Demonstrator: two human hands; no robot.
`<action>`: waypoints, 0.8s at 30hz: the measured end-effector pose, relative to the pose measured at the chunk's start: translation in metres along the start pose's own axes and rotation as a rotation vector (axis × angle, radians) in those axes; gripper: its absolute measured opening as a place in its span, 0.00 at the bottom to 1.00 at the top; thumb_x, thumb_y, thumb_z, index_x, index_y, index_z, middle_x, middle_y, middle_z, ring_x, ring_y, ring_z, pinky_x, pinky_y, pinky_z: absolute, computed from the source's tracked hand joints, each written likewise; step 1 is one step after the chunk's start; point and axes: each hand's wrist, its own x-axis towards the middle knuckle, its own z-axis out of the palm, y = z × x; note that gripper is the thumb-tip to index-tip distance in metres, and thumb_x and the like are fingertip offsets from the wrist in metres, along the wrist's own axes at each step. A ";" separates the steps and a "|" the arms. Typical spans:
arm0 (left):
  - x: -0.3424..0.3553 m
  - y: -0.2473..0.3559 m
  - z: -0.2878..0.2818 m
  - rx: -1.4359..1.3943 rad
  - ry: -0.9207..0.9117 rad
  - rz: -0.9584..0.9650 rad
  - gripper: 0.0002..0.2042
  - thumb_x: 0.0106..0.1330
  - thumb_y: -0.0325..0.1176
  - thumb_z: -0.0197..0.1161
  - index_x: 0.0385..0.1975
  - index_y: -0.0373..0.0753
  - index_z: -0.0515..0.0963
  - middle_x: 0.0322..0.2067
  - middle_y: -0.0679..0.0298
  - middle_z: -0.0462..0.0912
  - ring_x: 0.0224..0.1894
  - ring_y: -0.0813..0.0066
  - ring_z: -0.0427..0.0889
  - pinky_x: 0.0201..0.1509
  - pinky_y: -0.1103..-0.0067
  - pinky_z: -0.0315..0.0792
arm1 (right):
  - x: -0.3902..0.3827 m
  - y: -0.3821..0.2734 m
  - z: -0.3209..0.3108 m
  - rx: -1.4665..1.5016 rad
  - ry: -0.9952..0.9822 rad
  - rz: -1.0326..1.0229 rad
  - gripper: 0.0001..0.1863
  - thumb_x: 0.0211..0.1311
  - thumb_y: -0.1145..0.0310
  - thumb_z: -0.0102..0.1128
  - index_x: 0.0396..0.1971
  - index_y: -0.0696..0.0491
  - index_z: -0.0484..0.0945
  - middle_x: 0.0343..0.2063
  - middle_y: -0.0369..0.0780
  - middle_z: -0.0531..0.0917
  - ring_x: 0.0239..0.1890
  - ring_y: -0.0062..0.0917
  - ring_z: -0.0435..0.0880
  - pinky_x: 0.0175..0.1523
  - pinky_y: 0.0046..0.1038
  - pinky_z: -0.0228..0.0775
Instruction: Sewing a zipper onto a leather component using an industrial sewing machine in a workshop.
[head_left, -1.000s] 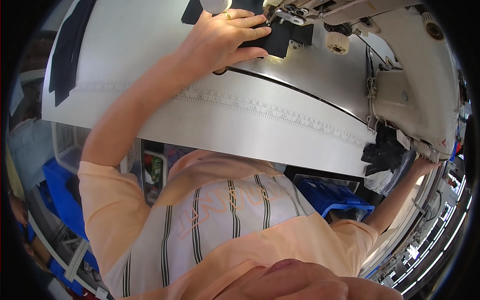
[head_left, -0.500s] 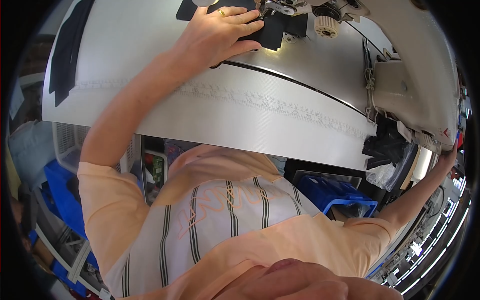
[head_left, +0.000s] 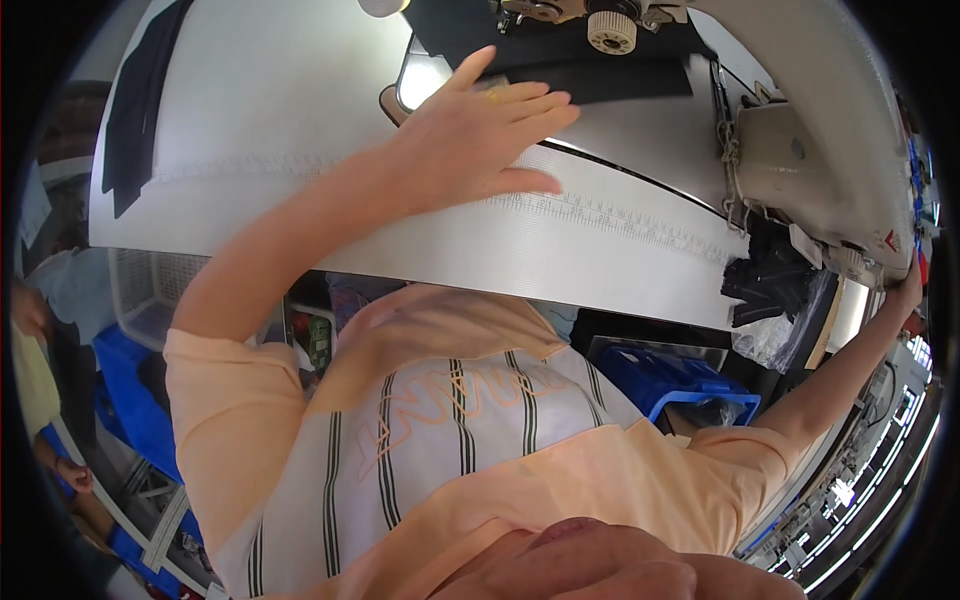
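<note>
My left hand [head_left: 500, 135] is raised over the ruled front strip of the white table [head_left: 610, 260], fingers spread and slightly blurred, holding nothing. Beyond it, black fabric [head_left: 630, 80] lies under the sewing machine head [head_left: 555, 12] and its cream knob [head_left: 611, 32]. A bright opening in the table shows left of the fabric. At the far right, my right hand [head_left: 906, 288] reaches to the end of the machine body [head_left: 810, 150]; its fingers are mostly hidden.
Black fabric strips [head_left: 140, 110] lie at the table's left, dark scraps [head_left: 768, 275] at its right. Below are a white basket [head_left: 140, 290] and blue bins [head_left: 678, 385]. Another person's hand [head_left: 76, 473] shows at lower left.
My left hand has left the fabric by the needle and moved toward me, opening out. The fabric has shifted, exposing the bright opening. My right hand has moved farther up along the machine.
</note>
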 end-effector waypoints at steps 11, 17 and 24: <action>-0.047 -0.015 -0.017 -0.133 -0.147 -0.106 0.27 0.65 0.51 0.58 0.64 0.51 0.67 0.68 0.72 0.64 0.69 0.74 0.62 0.71 0.52 0.45 | 0.015 0.014 -0.008 0.040 -0.036 0.225 0.23 0.62 0.64 0.63 0.52 0.63 0.76 0.48 0.45 0.81 0.50 0.34 0.81 0.56 0.36 0.74; -0.053 -0.017 -0.007 -0.131 -0.071 -0.063 0.27 0.67 0.52 0.56 0.64 0.51 0.66 0.67 0.72 0.64 0.70 0.78 0.60 0.71 0.54 0.46 | 0.010 0.014 -0.003 -0.103 -0.170 0.078 0.26 0.65 0.59 0.56 0.56 0.62 0.74 0.54 0.47 0.77 0.54 0.36 0.78 0.60 0.37 0.70; -0.051 -0.014 0.001 -0.111 -0.029 -0.025 0.26 0.70 0.53 0.51 0.64 0.49 0.66 0.68 0.69 0.63 0.70 0.77 0.59 0.72 0.56 0.45 | 0.031 -0.016 -0.008 -0.871 -0.296 -0.375 0.21 0.66 0.61 0.55 0.53 0.59 0.77 0.52 0.39 0.80 0.52 0.30 0.78 0.58 0.28 0.67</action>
